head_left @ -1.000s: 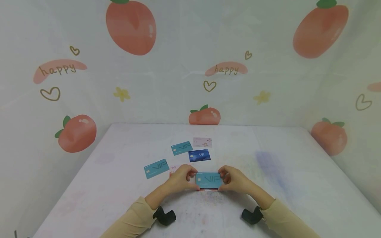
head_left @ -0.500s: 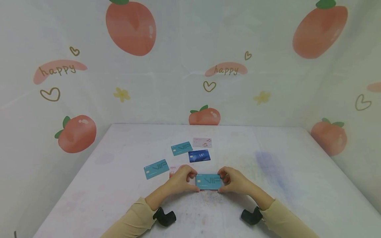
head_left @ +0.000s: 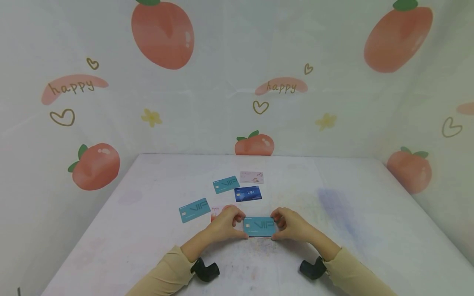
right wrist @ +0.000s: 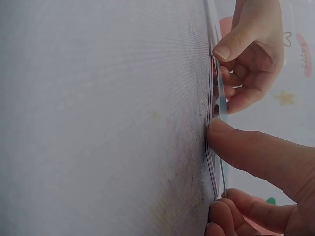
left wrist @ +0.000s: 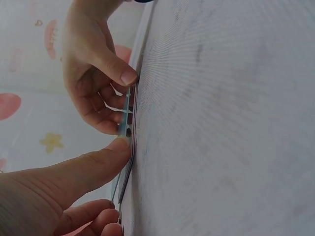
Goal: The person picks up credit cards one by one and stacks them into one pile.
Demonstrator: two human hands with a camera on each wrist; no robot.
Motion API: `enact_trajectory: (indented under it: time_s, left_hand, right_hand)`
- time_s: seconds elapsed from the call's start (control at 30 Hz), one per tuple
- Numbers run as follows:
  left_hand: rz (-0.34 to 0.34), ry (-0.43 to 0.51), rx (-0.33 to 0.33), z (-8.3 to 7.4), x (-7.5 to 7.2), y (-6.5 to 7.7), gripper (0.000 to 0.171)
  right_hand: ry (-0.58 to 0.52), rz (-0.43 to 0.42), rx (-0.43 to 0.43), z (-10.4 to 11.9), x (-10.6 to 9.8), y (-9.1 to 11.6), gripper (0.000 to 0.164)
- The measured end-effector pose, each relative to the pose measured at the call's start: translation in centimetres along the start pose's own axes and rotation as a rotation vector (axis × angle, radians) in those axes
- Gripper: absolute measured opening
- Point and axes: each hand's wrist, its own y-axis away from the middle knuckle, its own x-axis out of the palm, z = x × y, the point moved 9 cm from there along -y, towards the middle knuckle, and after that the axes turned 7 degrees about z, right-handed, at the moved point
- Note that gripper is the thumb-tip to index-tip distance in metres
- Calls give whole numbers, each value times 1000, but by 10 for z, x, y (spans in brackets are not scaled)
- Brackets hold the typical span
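Observation:
A teal VIP card (head_left: 259, 227) lies level between my two hands, over a thin stack of cards (left wrist: 126, 182). My left hand (head_left: 226, 222) pinches its left end, thumb at the near edge and fingers at the far edge. On the opposite end, my right hand (head_left: 292, 224) holds it the same way. In the right wrist view a narrow gap shows between the teal card (right wrist: 223, 103) and the cards beneath. A pink card (head_left: 217, 211) beside my left hand is partly covered by it.
Farther back lie a teal VIP card (head_left: 226, 184), a dark blue VIP card (head_left: 248, 193) and a pale pink card (head_left: 252, 177). Another teal VIP card (head_left: 194, 210) is left of my left hand. The white table (head_left: 355, 263) meets a fruit-print curtain (head_left: 214, 102) behind.
The teal card between my hands has shifted slightly toward me, covering more of the cards under it. Both hands keep nearly the same place, and the other cards stay put.

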Motion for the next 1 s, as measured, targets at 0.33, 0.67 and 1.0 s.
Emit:
enact_trajectory:
  time_s: [0.33, 0.67, 1.0]
  left_hand:
    - [4, -20, -16, 1, 1, 0, 46]
    - [8, -32, -11, 1, 2, 0, 45]
    - [18, -23, -12, 0, 2, 1, 46]
  right_hand:
    - [-6, 4, -7, 4, -1, 2, 50]
    - [-7, 13, -9, 8, -1, 3, 50]
    - [-7, 15, 4, 3, 0, 2, 49]
